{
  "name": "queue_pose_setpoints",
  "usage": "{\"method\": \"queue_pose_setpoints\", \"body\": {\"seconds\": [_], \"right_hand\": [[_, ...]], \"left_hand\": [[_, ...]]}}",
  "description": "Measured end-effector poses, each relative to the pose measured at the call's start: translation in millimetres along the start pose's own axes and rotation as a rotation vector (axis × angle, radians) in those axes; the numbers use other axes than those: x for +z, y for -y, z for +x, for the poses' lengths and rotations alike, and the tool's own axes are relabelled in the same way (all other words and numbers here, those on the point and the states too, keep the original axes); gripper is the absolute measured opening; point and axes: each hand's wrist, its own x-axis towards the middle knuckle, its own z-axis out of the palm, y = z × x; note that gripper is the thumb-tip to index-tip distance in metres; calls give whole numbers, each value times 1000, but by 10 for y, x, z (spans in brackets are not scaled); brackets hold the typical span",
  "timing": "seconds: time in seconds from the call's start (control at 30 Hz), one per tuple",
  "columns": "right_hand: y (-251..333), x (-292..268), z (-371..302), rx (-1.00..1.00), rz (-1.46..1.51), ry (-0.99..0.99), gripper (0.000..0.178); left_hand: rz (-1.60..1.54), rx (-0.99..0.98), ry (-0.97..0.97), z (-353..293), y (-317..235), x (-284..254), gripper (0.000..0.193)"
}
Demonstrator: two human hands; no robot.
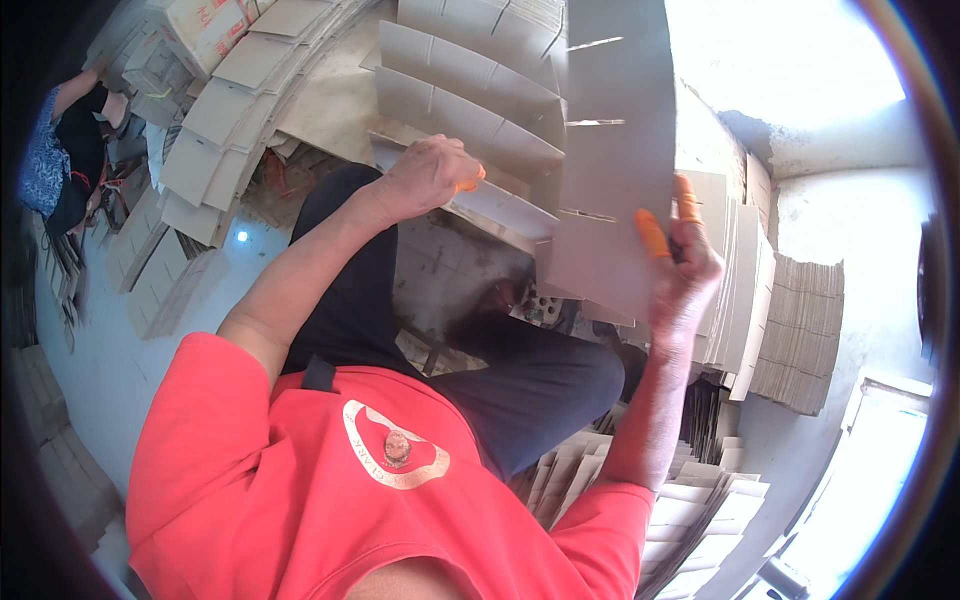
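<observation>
My right hand (690, 255) grips a long cardboard strip (622, 150) by its right edge, thumb on the near face. Orange coverings wrap the thumb and a finger. Several slots are cut into the strip from its left edge. To its left, slotted cardboard dividers (470, 125) stand upright in parallel rows. My left hand (430, 178) is closed above the nearest divider (500, 205), with orange on a fingertip. Whether anything is pinched in its fingers is hidden.
Long rows of cardboard pieces (205, 165) lean at the left. More cardboard stacks (797, 335) stand at the right, with slotted pieces (700, 510) beside my right forearm. Another person (75, 150) sits at the far left, near a carton (205, 30).
</observation>
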Motion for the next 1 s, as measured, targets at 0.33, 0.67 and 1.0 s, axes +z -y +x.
{"method": "queue_pose_setpoints", "body": {"seconds": [0.33,0.67,1.0], "right_hand": [[126,543,148,-9,-8,157,45],[131,591,305,-4,59,284,45],[44,961,233,-144,30,393,27]], "left_hand": [[28,18,-22,7,10,14,5],[7,-28,-11,52,-1,-10,2],[-31,-27,-29,82,3,22,0]]}}
